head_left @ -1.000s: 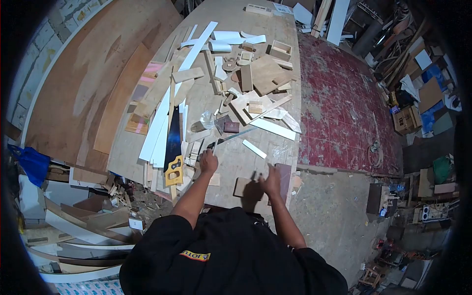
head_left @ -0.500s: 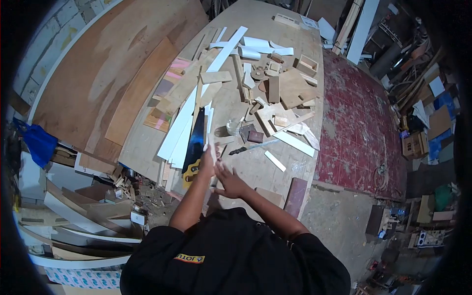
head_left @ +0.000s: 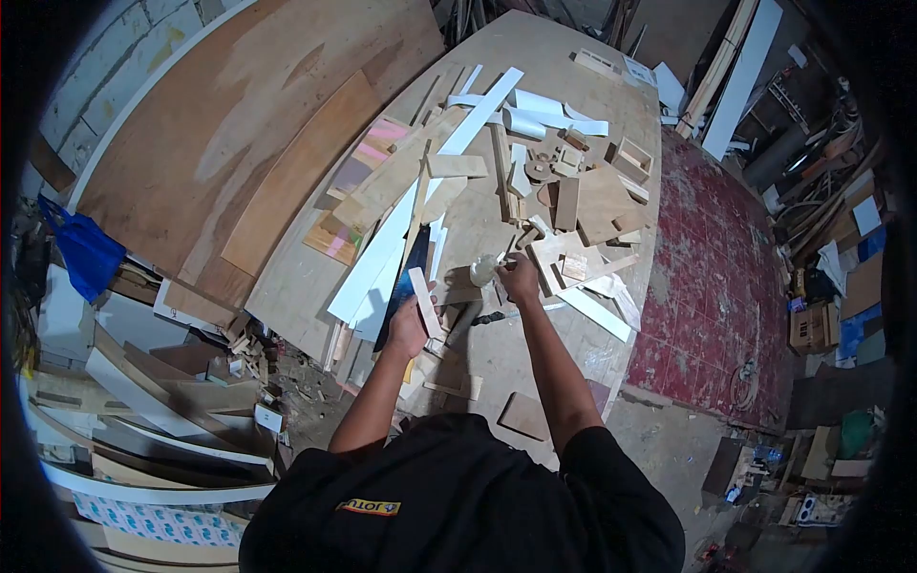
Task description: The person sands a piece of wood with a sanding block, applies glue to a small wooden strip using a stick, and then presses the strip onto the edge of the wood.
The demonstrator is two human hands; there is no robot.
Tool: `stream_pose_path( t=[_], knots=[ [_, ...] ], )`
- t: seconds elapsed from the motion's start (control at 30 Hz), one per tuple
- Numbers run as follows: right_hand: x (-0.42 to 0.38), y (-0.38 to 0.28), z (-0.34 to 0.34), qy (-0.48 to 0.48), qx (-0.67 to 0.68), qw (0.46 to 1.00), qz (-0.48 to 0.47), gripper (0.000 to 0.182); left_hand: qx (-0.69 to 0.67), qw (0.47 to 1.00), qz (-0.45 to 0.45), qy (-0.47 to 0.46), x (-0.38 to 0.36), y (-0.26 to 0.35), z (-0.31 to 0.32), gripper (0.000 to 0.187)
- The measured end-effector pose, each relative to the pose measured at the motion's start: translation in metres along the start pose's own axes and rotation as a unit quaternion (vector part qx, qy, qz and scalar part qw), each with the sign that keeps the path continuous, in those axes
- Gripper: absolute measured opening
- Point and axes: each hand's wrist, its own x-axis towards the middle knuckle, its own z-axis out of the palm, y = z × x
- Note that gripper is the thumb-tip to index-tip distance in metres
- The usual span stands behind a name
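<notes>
My left hand [head_left: 409, 330] is closed around a narrow, pale wooden strip [head_left: 426, 304], held tilted above the workbench. Under that hand lies a hand saw with a dark blade [head_left: 417, 250], its yellow handle mostly covered. My right hand [head_left: 520, 279] has its fingers pinched at the rim of a small clear glass jar [head_left: 483, 270]. The fingers appear to grip a thin stick standing in the jar, though they hide most of it. A dark-tipped tool [head_left: 487, 318] lies below the jar, partly behind my right forearm.
Long white strips [head_left: 382, 272] and wood offcuts cover the bench's left side. Wooden blocks and a flat board [head_left: 602, 202] crowd the right side. A brown block [head_left: 524, 415] lies near the front edge. Large plywood sheets [head_left: 191, 162] stand to the left.
My hands, close together before, have moved apart. My right hand has gone forward and right to the jar; my left hand still has the wooden strip. The whole view has shifted slightly.
</notes>
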Motion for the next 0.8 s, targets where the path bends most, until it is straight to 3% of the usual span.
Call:
stream_pose_path(
  t=[0.07,0.17,0.37,0.6,0.67,0.8],
  knots=[
    [0.01,0.008,0.008,-0.064,0.002,0.996,-0.057,0.035,-0.019,1.0,-0.008,-0.017,-0.001,-0.001,0.002,0.053],
    [0.012,0.006,0.013,-0.09,-0.031,0.993,-0.069,0.023,-0.005,1.0,0.0,0.016,-0.007,0.0,0.011,0.051],
    [0.012,-0.01,0.007,-0.052,-0.046,0.979,-0.192,0.018,0.029,1.0,0.0,0.01,-0.009,-0.006,-0.01,0.046],
    [0.01,-0.024,0.0,-0.066,-0.115,0.97,-0.203,0.017,0.039,0.999,-0.009,0.004,-0.015,-0.011,-0.017,0.043],
    [0.014,-0.01,0.012,-0.136,-0.194,0.961,-0.142,0.018,0.04,0.999,-0.031,0.014,-0.019,-0.01,-0.011,0.039],
    [0.019,-0.01,0.016,-0.054,-0.049,0.986,-0.151,0.017,0.062,0.997,-0.027,0.027,-0.022,-0.01,-0.015,0.036]
  ],
)
